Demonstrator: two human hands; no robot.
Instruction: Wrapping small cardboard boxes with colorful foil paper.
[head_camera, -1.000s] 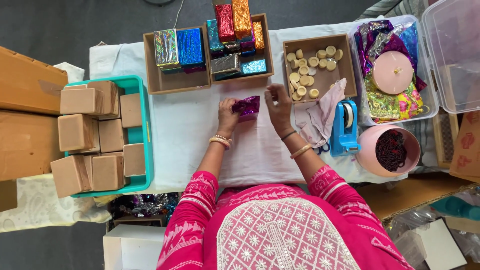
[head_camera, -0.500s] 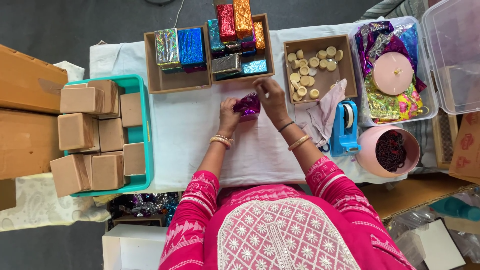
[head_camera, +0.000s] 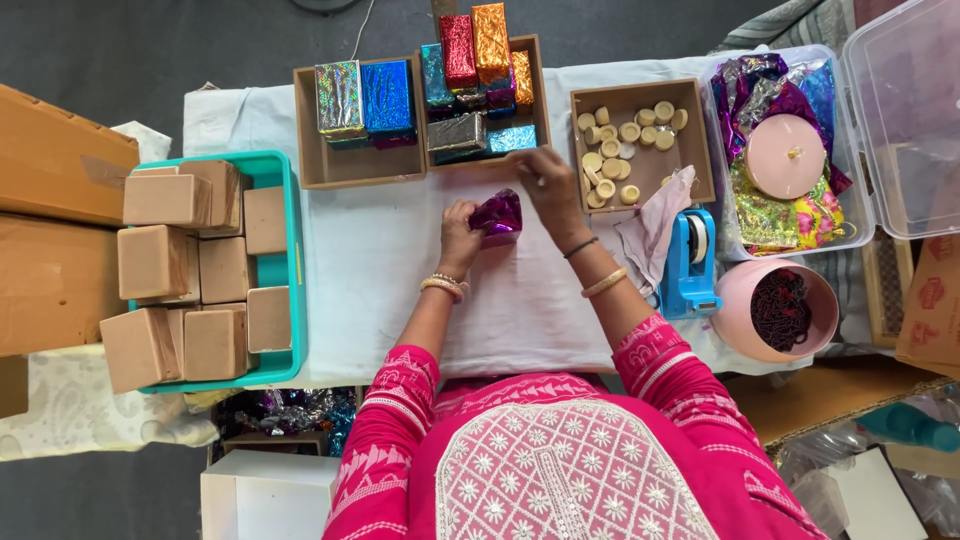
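A small box wrapped in shiny purple foil stands on the white tablecloth in front of me. My left hand grips its near left side. My right hand is raised just beyond and to the right of it, fingers pinched together near the edge of the middle wooden tray; whether it pinches anything is too small to tell.
A teal bin of plain brown boxes sits at the left. Wooden trays at the back hold foil-wrapped boxes and round pale discs. A blue tape dispenser, pink bowl of dark beads and clear tub of foil stand right.
My right hand has lifted off the purple box and moved up and away toward the trays. My left hand has kept hold of the box, which now stands more upright.
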